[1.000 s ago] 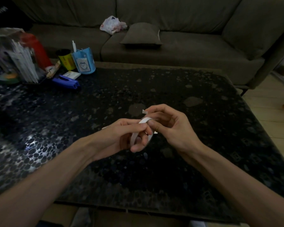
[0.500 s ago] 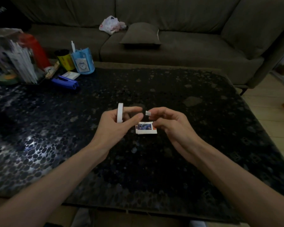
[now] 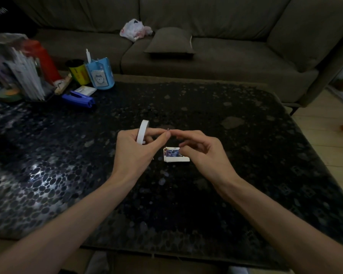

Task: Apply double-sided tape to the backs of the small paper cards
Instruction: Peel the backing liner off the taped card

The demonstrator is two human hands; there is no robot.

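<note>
A small stack of paper cards (image 3: 175, 155) lies on the dark pebbled table (image 3: 246, 155), the top one showing a blue picture. My left hand (image 3: 135, 151) grips a white roll of double-sided tape (image 3: 142, 132), held upright on edge above the table. My right hand (image 3: 202, 153) hovers just right of the cards, its fingers curled, its index fingertip meeting my left index fingertip above the cards. Whether a scrap of tape sits between those fingertips is too small to tell.
At the table's far left stand a blue pen cup (image 3: 100, 75), a yellow can (image 3: 77, 73), a red bottle (image 3: 42, 58), a clear holder of white sticks (image 3: 22, 76) and a blue stapler (image 3: 78, 98). A grey sofa (image 3: 206, 56) with a cushion runs behind.
My hands parted, exposing the cards on the table. The tape roll rose upright in my left hand. Since half a second ago my right fingertips moved left and met my left index finger.
</note>
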